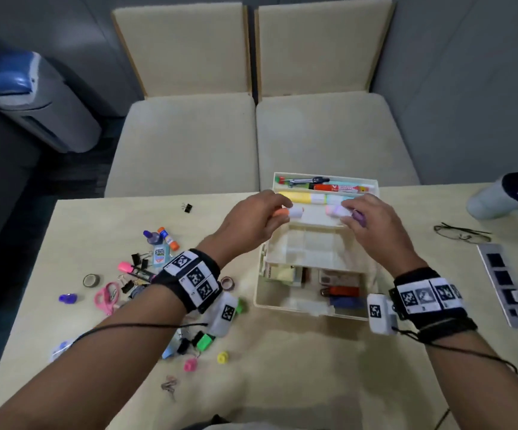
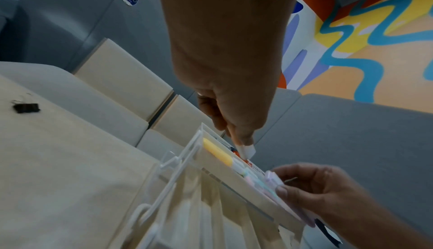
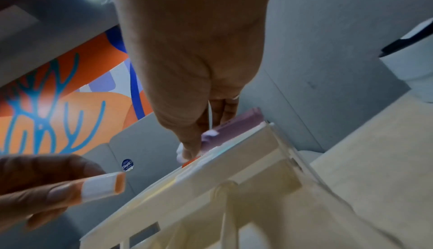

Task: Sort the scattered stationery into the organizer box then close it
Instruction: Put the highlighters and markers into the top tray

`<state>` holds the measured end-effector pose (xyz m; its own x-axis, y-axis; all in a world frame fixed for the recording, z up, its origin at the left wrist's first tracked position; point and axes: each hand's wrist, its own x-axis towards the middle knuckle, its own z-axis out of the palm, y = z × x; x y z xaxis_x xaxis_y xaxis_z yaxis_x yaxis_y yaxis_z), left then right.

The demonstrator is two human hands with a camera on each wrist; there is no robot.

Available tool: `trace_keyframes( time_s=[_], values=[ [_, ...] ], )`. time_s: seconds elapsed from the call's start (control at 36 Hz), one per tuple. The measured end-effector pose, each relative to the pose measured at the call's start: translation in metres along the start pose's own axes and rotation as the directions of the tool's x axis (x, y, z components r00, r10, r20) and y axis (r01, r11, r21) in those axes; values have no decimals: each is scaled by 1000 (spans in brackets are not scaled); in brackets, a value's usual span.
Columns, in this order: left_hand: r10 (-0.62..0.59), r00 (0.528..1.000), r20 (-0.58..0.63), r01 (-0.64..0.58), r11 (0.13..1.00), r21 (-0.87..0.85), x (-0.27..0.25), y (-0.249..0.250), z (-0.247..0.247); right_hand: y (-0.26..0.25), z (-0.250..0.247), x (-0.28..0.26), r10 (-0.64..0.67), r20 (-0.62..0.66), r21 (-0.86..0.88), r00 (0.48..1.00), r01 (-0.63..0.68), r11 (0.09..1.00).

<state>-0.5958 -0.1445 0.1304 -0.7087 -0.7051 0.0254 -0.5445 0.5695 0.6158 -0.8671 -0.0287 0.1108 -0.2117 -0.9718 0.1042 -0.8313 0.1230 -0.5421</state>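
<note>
1. Left hand (image 1: 253,220) grip pinches an orange-and-white highlighter (image 1: 288,211) over the organizer box (image 1: 285,301), above its raised tray.
2. Right hand (image 1: 375,226) grip pinches a purple highlighter (image 3: 230,128), just above the same tray, hands near but apart.
3. Box open, at the far edge of the table (image 1: 282,367), right of middle; yellow highlighter (image 1: 292,197) and red marker (image 1: 338,188) lie in upper trays.
4. Loose stationery on the table's left half: glue bottle (image 1: 160,252), pink scissors (image 1: 107,296), tape roll (image 1: 91,280), binder clip (image 1: 187,207).
5. Eyeglasses (image 1: 461,232) near the right edge.
</note>
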Motion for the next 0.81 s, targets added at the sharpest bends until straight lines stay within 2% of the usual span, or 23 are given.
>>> trace_keyframes(
  time_s=[0.11,0.25,0.39,0.58,0.81],
  values=[
    [-59,997,-44,59,998,7,30,8,13,10,-1,14,-81,97,-58,992,87,995],
    [-146,987,-66,152,985,87,51,11,37,19,4,20,-142,137,-49,980,150,987],
    [-163,983,-86,178,962,209,58,13,53,24,8,20,-94,171,-11,981,97,995],
    [-154,971,-182,204,933,297,63,22,59,20,9,17,-42,117,22,992,40,999],
    [-151,985,-87,172,916,362,65,26,54,12,9,21,-1,125,57,992,-6,998]
  ],
)
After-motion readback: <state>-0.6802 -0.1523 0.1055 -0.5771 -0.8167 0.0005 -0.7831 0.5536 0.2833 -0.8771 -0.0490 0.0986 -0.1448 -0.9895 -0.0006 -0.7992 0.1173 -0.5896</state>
